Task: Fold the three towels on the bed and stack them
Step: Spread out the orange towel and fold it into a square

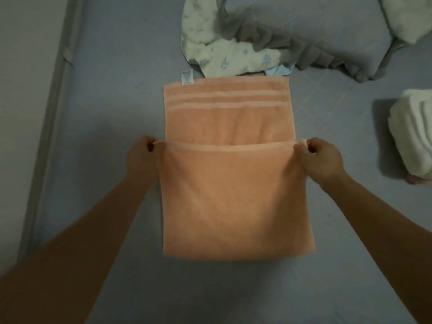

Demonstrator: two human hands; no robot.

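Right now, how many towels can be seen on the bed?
3: an orange towel at the centre, held by both hands; a folded white towel at the right edge; a crumpled patterned one beyond the orange. Others may lie outside the view.

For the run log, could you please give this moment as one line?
orange towel half-folded | left hand, right hand pinch its corners | white towel folded

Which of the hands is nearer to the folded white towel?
Right. The right hand pinches the orange towel's corner on the side facing the white towel; the left hand holds the opposite corner, farther away.
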